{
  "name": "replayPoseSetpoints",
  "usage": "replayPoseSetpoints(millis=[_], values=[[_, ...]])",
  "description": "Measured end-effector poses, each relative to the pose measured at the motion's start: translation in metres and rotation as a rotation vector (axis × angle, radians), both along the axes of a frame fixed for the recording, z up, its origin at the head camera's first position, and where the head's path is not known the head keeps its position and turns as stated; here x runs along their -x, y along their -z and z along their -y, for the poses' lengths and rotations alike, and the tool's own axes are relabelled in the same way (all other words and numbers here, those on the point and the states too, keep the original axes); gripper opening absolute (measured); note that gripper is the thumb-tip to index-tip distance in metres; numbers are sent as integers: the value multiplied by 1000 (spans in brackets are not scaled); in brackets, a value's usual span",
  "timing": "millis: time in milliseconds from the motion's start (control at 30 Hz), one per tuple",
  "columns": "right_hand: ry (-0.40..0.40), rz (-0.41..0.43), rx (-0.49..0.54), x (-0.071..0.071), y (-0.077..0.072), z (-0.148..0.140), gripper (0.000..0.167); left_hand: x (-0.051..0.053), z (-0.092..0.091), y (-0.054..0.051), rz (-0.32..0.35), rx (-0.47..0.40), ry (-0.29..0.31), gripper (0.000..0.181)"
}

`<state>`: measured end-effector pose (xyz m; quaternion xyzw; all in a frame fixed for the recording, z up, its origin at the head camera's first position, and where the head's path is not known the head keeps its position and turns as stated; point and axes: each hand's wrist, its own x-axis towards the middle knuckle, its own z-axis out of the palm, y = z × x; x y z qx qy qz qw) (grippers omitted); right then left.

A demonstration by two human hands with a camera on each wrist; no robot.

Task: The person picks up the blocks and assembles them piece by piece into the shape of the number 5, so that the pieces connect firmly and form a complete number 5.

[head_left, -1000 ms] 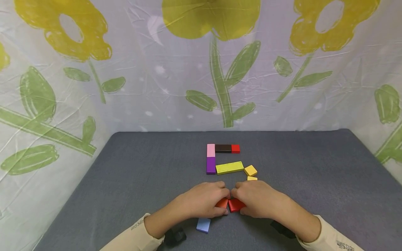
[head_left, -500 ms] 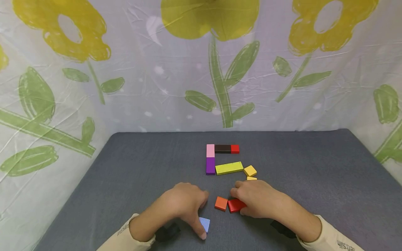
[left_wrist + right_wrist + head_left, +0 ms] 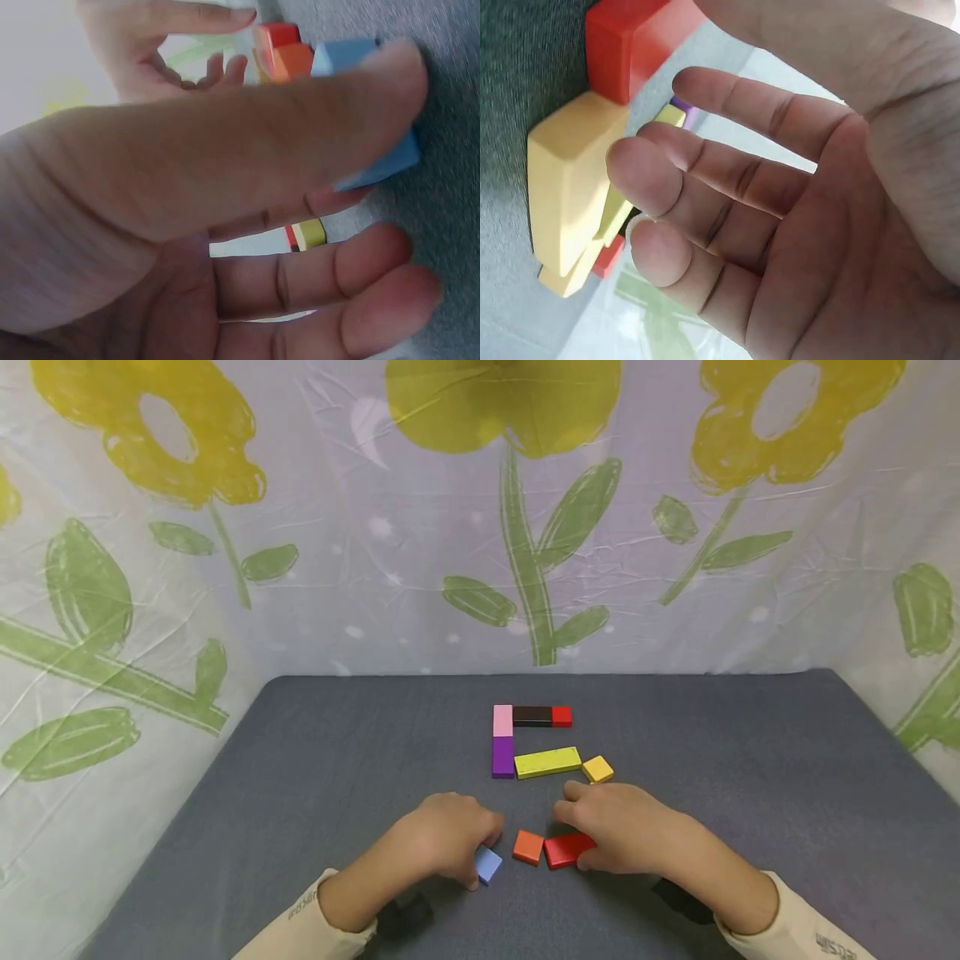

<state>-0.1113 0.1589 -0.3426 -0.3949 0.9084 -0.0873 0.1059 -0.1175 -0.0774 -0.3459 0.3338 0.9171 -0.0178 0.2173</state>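
Observation:
My left hand (image 3: 442, 837) pinches a light-blue block (image 3: 488, 864) at the front middle of the table. In the left wrist view the thumb crosses over that blue block (image 3: 382, 161). Just right of it lie an orange block (image 3: 528, 847) and a longer red block (image 3: 564, 851), close end to end. Over the red block's right end is my right hand (image 3: 633, 828), its fingers loosely bent around nothing. In the right wrist view a long yellow block (image 3: 570, 180) stands beside those fingertips, against the red block (image 3: 630, 49). From the head that yellow block is hidden.
Farther back lie a pink block (image 3: 502, 720), a purple block (image 3: 502, 757), a black block (image 3: 532, 717) and a small red block (image 3: 562, 717). Below them are a lime block (image 3: 548, 762) and a small yellow block (image 3: 597, 769). A flowered cloth (image 3: 360, 568) hangs behind the grey table (image 3: 337, 752).
My left hand let go of the orange block, moved left to the blue block, and shifted and turned it up toward the orange one. My right hand has loosened from the red block.

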Motion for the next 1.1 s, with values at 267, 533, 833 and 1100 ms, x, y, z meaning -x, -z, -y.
replayPoseSetpoints(millis=[267, 533, 833, 1100], values=[[26, 65, -46, -2, 2, 4, 35, 7, 2, 0, -38, -84, 15, 35], [18, 88, -59, -3, 6, 4, 37, 8, -1, -1, -48, -94, 48, 34], [10, 86, -50, -3, 7, 5, 36, 10, -3, 4, -132, -134, 53, 26], [-7, 74, -34, -1, 5, 5, 34, 11, -6, 9, -184, -165, 56, 29]])
